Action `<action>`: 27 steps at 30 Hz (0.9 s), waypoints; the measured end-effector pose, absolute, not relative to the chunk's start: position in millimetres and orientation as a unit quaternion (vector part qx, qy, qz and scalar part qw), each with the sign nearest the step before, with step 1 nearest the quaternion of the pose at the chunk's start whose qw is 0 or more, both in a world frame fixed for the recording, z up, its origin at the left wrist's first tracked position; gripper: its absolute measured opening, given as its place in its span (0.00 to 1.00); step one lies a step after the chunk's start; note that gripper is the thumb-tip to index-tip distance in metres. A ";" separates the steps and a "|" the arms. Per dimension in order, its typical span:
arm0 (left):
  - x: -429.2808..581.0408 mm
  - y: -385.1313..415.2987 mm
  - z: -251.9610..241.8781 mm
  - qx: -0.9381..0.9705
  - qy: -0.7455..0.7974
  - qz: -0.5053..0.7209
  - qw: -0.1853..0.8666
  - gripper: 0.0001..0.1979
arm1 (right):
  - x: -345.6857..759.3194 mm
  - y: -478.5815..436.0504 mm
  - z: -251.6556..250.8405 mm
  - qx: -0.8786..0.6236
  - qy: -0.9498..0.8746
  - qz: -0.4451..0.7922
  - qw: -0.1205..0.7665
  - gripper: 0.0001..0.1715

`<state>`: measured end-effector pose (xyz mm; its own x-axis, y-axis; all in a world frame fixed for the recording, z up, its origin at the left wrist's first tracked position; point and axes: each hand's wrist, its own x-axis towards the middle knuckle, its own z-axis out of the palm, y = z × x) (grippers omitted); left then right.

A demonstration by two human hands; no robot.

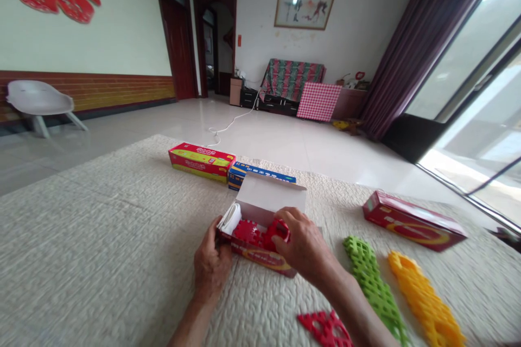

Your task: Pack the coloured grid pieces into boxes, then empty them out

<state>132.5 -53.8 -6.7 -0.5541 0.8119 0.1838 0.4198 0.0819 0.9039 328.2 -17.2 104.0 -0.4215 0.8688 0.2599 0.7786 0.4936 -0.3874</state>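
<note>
Red card walls sit between my hands: an open red box (260,257) lies on a cream quilted cover (89,249) right in front of me, its white-lined lid (271,195) standing up on the far side. My left hand (210,260) wraps the left end of the box, with the fingers curled against its wall. My right hand (301,244) is bent over the right part of the box, its fingers closed around a red plastic piece (277,233). The 2 hands are apart, 1 at each end. Just left of that piece, a second red lattice piece (246,233) lies in the box, beside a white folded bundle (231,218) at the left end.

Beyond the lid, a red-and-yellow box (201,162) and a blue box (260,176) lie side by side on the cover. To my right are a closed red box (414,221), a green lattice strip (370,287) and a yellow lattice strip (423,298). Nearer, just under my right forearm (345,293), lies a red lattice scrap (325,329). Far off on the tiled floor (285,141), a white cord (236,122) trails, and a white chair (40,103) stands at the left.
</note>
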 end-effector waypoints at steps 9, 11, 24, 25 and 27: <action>132.5 -54.6 -10.3 0.456 0.701 0.527 0.148 0.29 | 400.7 -70.5 97.8 -0.544 -0.786 0.077 0.282 0.09; 132.9 -55.3 -8.5 0.456 0.707 0.522 0.140 0.29 | 412.5 -86.1 88.1 -0.555 -0.792 0.105 0.230 0.11; 134.7 -55.4 -2.8 0.438 0.736 0.500 0.125 0.28 | 431.3 -121.2 33.8 -0.533 -0.825 0.126 0.139 0.30; 134.9 -55.5 -2.7 0.439 0.736 0.501 0.124 0.29 | 430.6 -120.2 36.8 -0.535 -0.824 0.135 0.126 0.27; 135.1 -55.5 -2.9 0.439 0.735 0.503 0.121 0.29 | 427.4 -117.5 43.9 -0.540 -0.820 0.159 0.100 0.22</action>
